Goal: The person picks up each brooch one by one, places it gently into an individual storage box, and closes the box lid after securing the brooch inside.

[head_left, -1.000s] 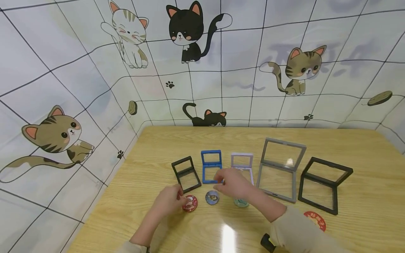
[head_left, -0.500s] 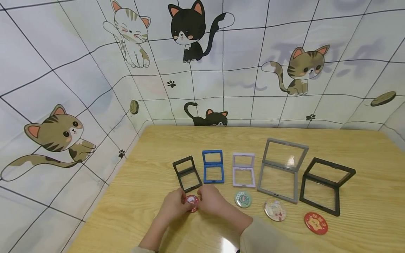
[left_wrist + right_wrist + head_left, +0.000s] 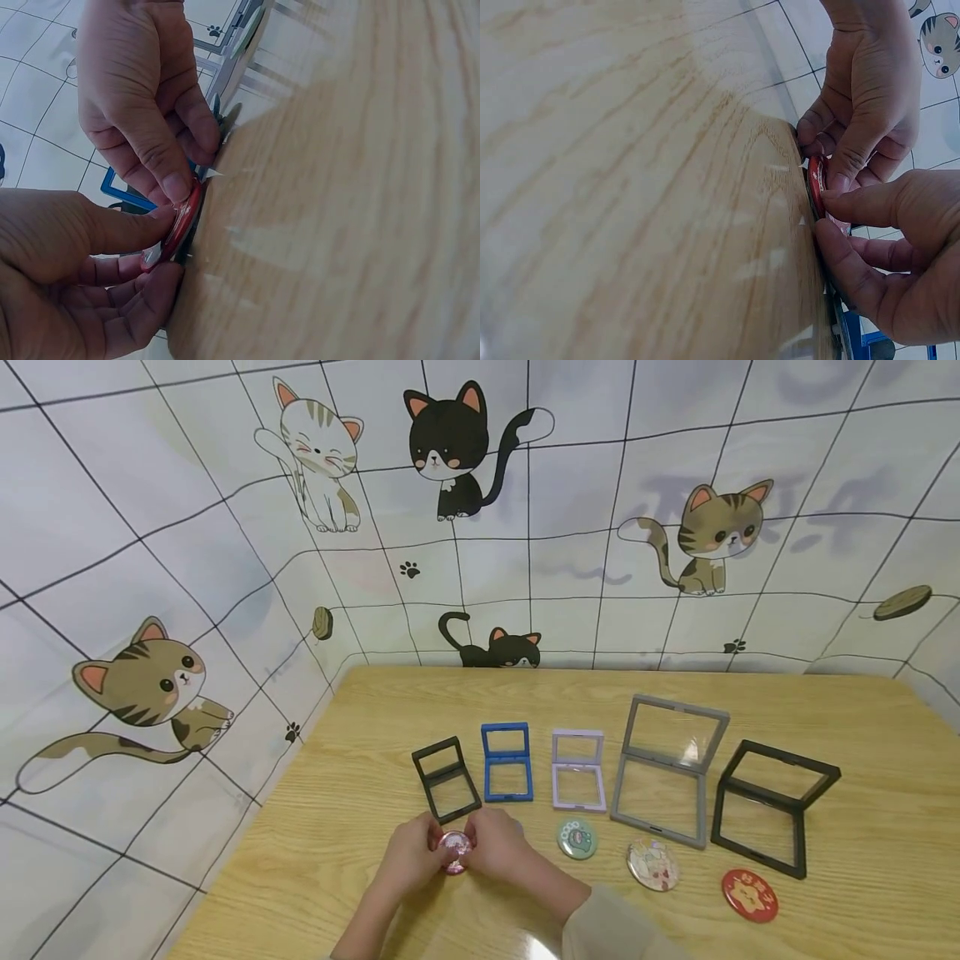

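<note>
Take the blue frame (image 3: 507, 756) as your mark: the red badge (image 3: 454, 840) you have in your fingers is nearer to you than it and a little to its left. Your left hand (image 3: 411, 855) pinches one side of the badge, thumb on its face and fingers curled at the rim, closed in as far as the badge allows. Your right hand (image 3: 497, 844) does the same from the other side, its thumb tip near your left one, so both grips have hold of the one disc. You have it tilted in the wrist views, and whether its lower edge touches the table (image 3: 367, 718) cannot be told. Almost hidden by your right hand, a greyish-blue badge (image 3: 517, 828) shows as a sliver just in front of the blue frame. To the frame's left stands the small black frame (image 3: 444, 770), unfolded; to its right come the lilac frame (image 3: 577, 766), the grey frame (image 3: 664, 760) and, farthest from it, the large black frame (image 3: 761, 794), all unfolded too. Nearer you than the blue frame and off to its right lie the green badge (image 3: 577, 839), then the pale badge (image 3: 652, 864), then the star badge (image 3: 750, 895); beyond it rises a wall printed with cats (image 3: 585, 568)
</note>
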`<state>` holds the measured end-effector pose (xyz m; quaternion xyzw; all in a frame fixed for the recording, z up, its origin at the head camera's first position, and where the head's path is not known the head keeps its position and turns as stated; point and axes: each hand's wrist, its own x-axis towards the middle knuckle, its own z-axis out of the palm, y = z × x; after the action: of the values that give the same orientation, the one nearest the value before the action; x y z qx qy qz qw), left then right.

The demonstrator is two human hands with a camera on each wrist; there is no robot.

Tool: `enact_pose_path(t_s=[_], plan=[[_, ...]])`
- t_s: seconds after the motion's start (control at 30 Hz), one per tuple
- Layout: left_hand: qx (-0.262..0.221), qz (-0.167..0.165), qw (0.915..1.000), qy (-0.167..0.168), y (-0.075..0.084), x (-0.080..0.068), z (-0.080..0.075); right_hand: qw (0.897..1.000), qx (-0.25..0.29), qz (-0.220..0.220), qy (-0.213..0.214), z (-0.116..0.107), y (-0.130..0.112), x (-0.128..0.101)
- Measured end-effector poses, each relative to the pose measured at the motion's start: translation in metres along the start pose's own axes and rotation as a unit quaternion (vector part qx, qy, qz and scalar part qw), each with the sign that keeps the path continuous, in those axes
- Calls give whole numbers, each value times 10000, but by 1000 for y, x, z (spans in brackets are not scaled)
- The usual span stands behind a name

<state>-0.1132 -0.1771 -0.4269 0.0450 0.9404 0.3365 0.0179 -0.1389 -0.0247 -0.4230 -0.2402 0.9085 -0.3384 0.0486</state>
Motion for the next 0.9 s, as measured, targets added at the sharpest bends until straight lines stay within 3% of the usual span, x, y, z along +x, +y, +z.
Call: enact_pose_path(t_s=[0.2,0.33,0.5,0.6,0.73,0.9], plan=[[-530,-266,9981,-175,-1,0,1,9999,128,66,-49,0,0,0],[-1217,-440,9911,-321,-1,0,1,9994,333,60,-102,0,3,1],[-1657,-538,9844,-262,-1,1,-2,9958,890,0,-199,-1,8,3],[-1849,-608,9807,-172,-1,3,-4,9851,1663,221,-379,-2,9,5],[-2033,-763,9761,31,0,6,-5,9702,2309,554,-481,-3,10,8],[-2094,-907,9730,340,3,12,-7,9595,2701,676,-423,-4,13,14]])
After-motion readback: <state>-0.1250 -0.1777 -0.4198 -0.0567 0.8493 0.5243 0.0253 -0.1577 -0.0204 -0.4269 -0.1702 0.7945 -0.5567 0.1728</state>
